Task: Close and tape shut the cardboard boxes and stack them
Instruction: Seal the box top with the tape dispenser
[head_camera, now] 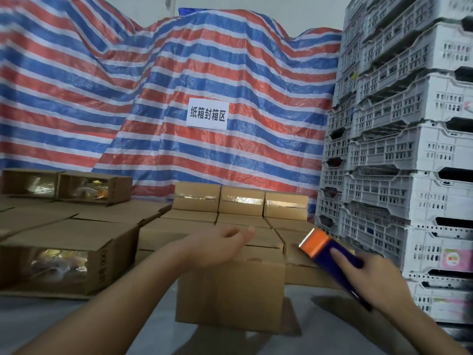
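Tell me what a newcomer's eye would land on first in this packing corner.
First, the red, white and blue striped tarp filling the background, with a white paper sign pinned at its centre. Next, the tall stack of grey plastic crates on the right. In front, the left hand rests on a closed cardboard box, while the right hand holds an orange and blue tape dispenser.

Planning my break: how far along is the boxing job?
Done: three taped boxes top the stack by the tarp. In hand: the left hand rests on the near box, the right hand holds the tape dispenser; no tape shows on it. Left: open boxes on the left, contents showing, need closing, taping, stacking.
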Demonstrator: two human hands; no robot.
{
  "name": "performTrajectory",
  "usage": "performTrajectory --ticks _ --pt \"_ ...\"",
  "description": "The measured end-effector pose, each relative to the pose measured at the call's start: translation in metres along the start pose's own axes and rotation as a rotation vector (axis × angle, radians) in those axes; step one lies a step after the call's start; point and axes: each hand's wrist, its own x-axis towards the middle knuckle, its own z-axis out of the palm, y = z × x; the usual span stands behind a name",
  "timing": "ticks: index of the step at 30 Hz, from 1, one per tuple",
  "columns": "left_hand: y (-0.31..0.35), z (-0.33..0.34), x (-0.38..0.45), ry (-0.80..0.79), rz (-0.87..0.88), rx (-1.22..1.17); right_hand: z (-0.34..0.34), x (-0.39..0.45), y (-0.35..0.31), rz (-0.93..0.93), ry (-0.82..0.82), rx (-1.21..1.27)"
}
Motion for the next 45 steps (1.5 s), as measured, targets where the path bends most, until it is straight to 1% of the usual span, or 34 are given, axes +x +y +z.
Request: performTrajectory --ticks 1,3,4,6,9,11,14,17,20,22,26,28,30,33,35,41,45 --pt "0.001 -0.001 -0.001 0.014 -0.008 -0.035 -0.010 0.010 -0.011 0.041 -0.002 0.166" --pt "0.004 -0.003 -0.001 0.041 -0.021 -0.115 -0.029 0.029 -0.036 0.111 -0.066 0.458" --pt "0.006 -0.004 -0.001 0.053 -0.030 -0.153 -0.037 0.038 -0.050 0.127 -0.120 0.581" --pt "0.008 -0.007 -0.002 0.075 -0.055 -0.212 -0.048 0.051 -0.078 0.101 -0.248 0.799" --pt "0.009 -0.013 -0.001 0.143 -0.109 -0.347 -0.052 0.062 -0.117 0.028 -0.444 0.991" --pt "0.010 -0.016 0.002 0.200 -0.144 -0.545 -0.048 0.065 -0.141 0.006 -0.590 1.056" --pt "0.007 -0.019 0.005 0.255 -0.178 -0.809 -0.036 0.069 -0.163 -0.036 -0.740 1.020" --pt "-0.002 -0.024 0.009 0.285 -0.174 -0.962 -0.022 0.069 -0.171 -0.084 -0.785 0.973" --pt "-0.010 -0.026 0.014 0.276 -0.188 -1.055 -0.017 0.072 -0.174 -0.133 -0.825 0.955" --pt "-0.014 -0.026 0.017 0.266 -0.197 -1.080 -0.016 0.074 -0.177 -0.186 -0.855 0.900" --pt "-0.016 -0.029 0.016 0.289 -0.196 -1.152 -0.016 0.076 -0.181 -0.211 -0.935 0.882" --pt "-0.015 -0.030 0.012 0.300 -0.195 -1.184 -0.016 0.077 -0.183 -0.212 -0.970 0.881" --pt "-0.011 -0.032 0.007 0.303 -0.199 -1.195 -0.016 0.079 -0.186 -0.221 -0.972 0.857" --pt "-0.007 -0.032 0.003 0.363 -0.203 -1.238 -0.017 0.079 -0.190 -0.198 -1.001 0.825" --pt "-0.006 -0.033 0.003 0.375 -0.203 -1.270 -0.017 0.079 -0.192 -0.180 -1.012 0.820" --pt "-0.012 -0.035 0.000 0.339 -0.235 -1.334 -0.019 0.081 -0.196 -0.143 -1.036 0.783" --pt "-0.011 -0.036 -0.001 0.289 -0.218 -1.298 -0.022 0.082 -0.198 -0.120 -1.055 0.755"
